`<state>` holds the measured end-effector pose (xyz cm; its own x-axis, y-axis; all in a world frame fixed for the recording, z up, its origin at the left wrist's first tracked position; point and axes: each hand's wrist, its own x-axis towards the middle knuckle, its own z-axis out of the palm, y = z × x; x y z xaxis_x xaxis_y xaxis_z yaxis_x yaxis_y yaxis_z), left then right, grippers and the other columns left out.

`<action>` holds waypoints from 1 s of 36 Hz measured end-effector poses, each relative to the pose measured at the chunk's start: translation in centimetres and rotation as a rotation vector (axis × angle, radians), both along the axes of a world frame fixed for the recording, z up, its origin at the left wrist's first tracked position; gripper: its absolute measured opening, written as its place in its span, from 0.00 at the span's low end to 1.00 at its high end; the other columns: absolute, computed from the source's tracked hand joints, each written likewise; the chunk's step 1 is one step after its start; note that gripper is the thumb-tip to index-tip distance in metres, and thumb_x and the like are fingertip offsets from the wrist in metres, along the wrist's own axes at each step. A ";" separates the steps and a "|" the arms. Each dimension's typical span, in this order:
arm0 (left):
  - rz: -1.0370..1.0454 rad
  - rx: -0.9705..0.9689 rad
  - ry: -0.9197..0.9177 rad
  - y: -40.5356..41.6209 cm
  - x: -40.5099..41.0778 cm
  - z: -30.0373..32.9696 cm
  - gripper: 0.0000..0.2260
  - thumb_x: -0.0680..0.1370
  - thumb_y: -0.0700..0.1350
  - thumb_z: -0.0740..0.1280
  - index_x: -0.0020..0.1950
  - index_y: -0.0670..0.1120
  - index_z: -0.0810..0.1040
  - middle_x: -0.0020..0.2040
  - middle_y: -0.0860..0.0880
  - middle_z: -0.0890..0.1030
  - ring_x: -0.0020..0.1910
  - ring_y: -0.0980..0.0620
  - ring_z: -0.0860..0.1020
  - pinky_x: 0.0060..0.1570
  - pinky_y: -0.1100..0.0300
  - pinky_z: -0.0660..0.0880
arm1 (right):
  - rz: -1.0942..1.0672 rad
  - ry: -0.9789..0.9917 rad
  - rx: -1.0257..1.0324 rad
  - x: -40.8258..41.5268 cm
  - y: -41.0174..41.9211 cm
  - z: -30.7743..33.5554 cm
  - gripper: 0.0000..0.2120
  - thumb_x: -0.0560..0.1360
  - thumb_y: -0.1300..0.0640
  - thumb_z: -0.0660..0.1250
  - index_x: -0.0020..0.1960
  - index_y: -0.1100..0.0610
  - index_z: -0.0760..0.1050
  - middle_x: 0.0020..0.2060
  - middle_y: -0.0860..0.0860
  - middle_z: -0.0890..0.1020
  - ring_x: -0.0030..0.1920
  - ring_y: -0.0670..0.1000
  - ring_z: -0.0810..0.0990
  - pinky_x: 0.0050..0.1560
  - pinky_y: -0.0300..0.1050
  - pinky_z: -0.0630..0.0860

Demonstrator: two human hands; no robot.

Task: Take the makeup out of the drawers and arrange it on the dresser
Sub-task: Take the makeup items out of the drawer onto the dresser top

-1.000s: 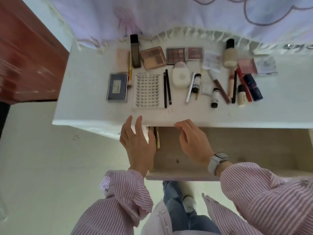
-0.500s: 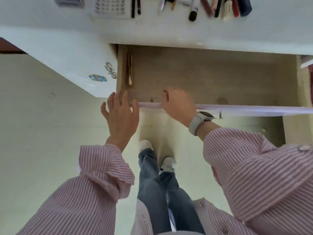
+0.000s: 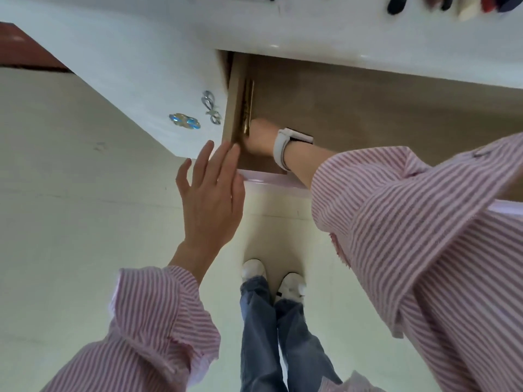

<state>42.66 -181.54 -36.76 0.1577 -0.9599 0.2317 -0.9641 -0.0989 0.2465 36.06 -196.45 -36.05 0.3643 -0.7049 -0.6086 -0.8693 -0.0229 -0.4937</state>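
head view, looking down. an open drawer [image 3: 368, 108] projects from under the white tabletop [image 3: 311, 26]. a slim gold makeup stick [image 3: 248, 106] lies along the drawer's left wall. the right hand [image 3: 259, 138], a white watch [image 3: 281, 148] on its wrist, reaches into the drawer's near left corner, touching the stick's near end; its fingers are hidden. the left hand [image 3: 210, 199], fingers straight and spread, hovers at the drawer's front left corner. striped pink sleeves, blue jeans and white shoes [image 3: 273, 278] show below.
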 end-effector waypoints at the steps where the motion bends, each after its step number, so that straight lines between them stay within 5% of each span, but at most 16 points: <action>1: 0.001 0.002 0.004 0.0 0.0 0.0 0.20 0.82 0.48 0.46 0.68 0.44 0.69 0.67 0.47 0.73 0.70 0.48 0.65 0.65 0.48 0.58 | 0.013 -0.002 0.001 0.2 -0.3 -0.1 0.16 0.80 0.58 0.55 0.65 0.64 0.69 0.64 0.60 0.72 0.64 0.58 0.70 0.59 0.46 0.67; 8: -0.015 0.023 0.010 0.0 0.2 0.2 0.19 0.81 0.47 0.47 0.68 0.44 0.69 0.67 0.47 0.73 0.70 0.48 0.65 0.65 0.47 0.59 | 0.021 0.020 0.000 0.9 -0.9 -0.8 0.16 0.79 0.57 0.57 0.63 0.64 0.70 0.62 0.61 0.74 0.63 0.59 0.72 0.57 0.47 0.68; 12: -0.004 0.039 0.025 0.0 0.0 0.6 0.19 0.81 0.47 0.48 0.67 0.45 0.70 0.65 0.47 0.74 0.69 0.48 0.67 0.64 0.47 0.60 | -0.072 -0.016 0.030 -0.4 -0.7 -0.1 0.12 0.79 0.54 0.58 0.43 0.61 0.73 0.39 0.54 0.76 0.41 0.55 0.76 0.32 0.41 0.66; 15: 0.026 0.074 0.039 -0.1 -0.3 0.9 0.18 0.80 0.46 0.51 0.66 0.44 0.72 0.64 0.48 0.75 0.68 0.48 0.68 0.64 0.47 0.61 | -0.165 -0.017 0.043 -2.1 -0.3 0.9 0.15 0.76 0.55 0.60 0.32 0.59 0.68 0.30 0.53 0.73 0.31 0.52 0.73 0.29 0.41 0.67; 18: 0.067 0.113 0.069 -0.4 -0.7 1.3 0.18 0.78 0.46 0.52 0.63 0.43 0.75 0.62 0.48 0.77 0.66 0.47 0.70 0.63 0.46 0.60 | -0.330 -0.111 0.071 -3.8 0.0 2.3 0.09 0.73 0.56 0.63 0.39 0.62 0.74 0.38 0.60 0.82 0.41 0.59 0.82 0.44 0.50 0.79; 21: 0.082 0.110 0.132 -1.2 -1.2 2.2 0.18 0.77 0.47 0.53 0.59 0.42 0.76 0.60 0.45 0.78 0.63 0.47 0.72 0.63 0.46 0.59 | -0.469 -0.191 0.078 -6.0 0.4 3.9 0.05 0.72 0.59 0.65 0.41 0.60 0.75 0.42 0.61 0.83 0.44 0.59 0.83 0.50 0.54 0.79; 26: 0.048 0.044 0.217 -3.9 -2.7 5.0 0.17 0.76 0.46 0.54 0.58 0.43 0.76 0.58 0.45 0.78 0.58 0.48 0.73 0.61 0.50 0.59 | -0.586 -0.366 -0.054 -11.0 1.3 8.0 0.06 0.73 0.59 0.65 0.40 0.52 0.70 0.31 0.51 0.79 0.30 0.49 0.77 0.40 0.47 0.79; 36: -0.197 0.036 0.244 -12.9 -10.0 10.3 0.20 0.74 0.49 0.54 0.62 0.45 0.73 0.61 0.44 0.74 0.61 0.46 0.71 0.60 0.46 0.66 | -1.052 -0.692 -0.435 -21.8 -1.6 16.4 0.05 0.76 0.61 0.64 0.43 0.53 0.70 0.37 0.53 0.79 0.34 0.47 0.77 0.31 0.34 0.73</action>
<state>32.62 -194.43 -26.41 0.0148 -0.9844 0.1754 -0.8785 0.0710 0.4724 14.27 -198.08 -19.63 -0.3289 -0.9279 -0.1755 -0.1445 0.2331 -0.9616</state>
